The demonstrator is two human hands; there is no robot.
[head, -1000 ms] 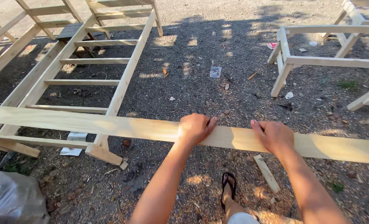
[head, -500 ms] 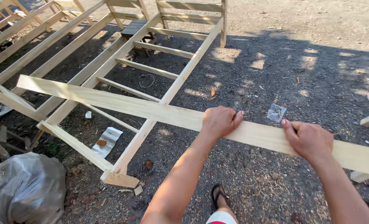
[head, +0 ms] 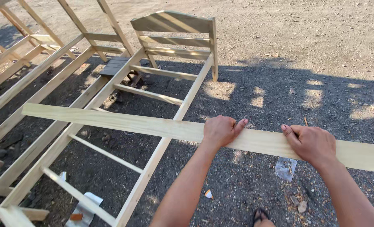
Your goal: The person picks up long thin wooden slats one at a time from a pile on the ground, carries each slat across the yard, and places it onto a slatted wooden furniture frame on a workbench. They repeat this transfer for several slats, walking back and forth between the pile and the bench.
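The plank (head: 153, 126) is clamped by both the left hand (head: 220, 131) and right hand (head: 311, 144); its long free end could be knocked against the frame (head: 153, 94) if swung carelessly.

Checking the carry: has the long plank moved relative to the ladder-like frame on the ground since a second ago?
Yes. The long plank has swung farther over the frame, toward its headboard end.

The long plank (head: 153, 126) runs off the right edge, its far end unseen; fingers (head: 298, 136) curl behind it.
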